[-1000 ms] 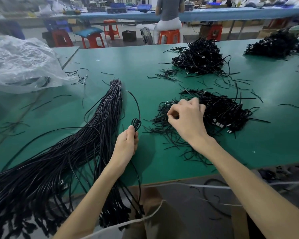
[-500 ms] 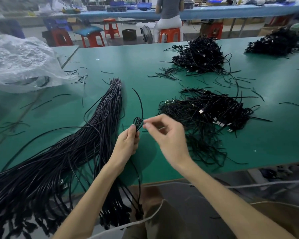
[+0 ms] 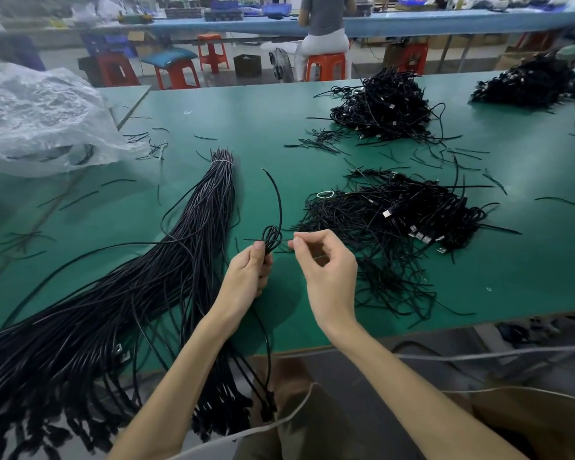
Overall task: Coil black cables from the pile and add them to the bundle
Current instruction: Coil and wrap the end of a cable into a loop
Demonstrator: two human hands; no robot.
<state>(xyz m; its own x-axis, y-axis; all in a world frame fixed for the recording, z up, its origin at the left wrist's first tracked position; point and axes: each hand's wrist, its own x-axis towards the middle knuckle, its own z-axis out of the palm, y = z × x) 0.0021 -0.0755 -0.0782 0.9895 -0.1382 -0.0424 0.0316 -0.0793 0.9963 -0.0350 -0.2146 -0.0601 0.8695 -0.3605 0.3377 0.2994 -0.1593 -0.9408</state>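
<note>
My left hand (image 3: pixel 249 277) grips a small coiled black cable (image 3: pixel 272 239) above the green table (image 3: pixel 246 121); one free end arcs upward and its tail hangs down over the table edge. My right hand (image 3: pixel 326 263) pinches a thin black twist tie (image 3: pixel 263 240) that lies across the coil. A long bundle of straight black cables (image 3: pixel 140 287), tied at its far tip, stretches from the table's middle to the lower left. To the right lies a pile of coiled cables and loose ties (image 3: pixel 405 220).
Two more black cable piles sit farther back, one in the middle (image 3: pixel 385 107) and one at the far right (image 3: pixel 528 84). A crumpled clear plastic bag (image 3: pixel 37 117) covers the left. Loose ties are scattered about. A person sits on an orange stool (image 3: pixel 324 66) beyond the table.
My right hand left the tie pile on the right and came over to the coil, bringing a thin tie across it. My left hand kept holding the coil.
</note>
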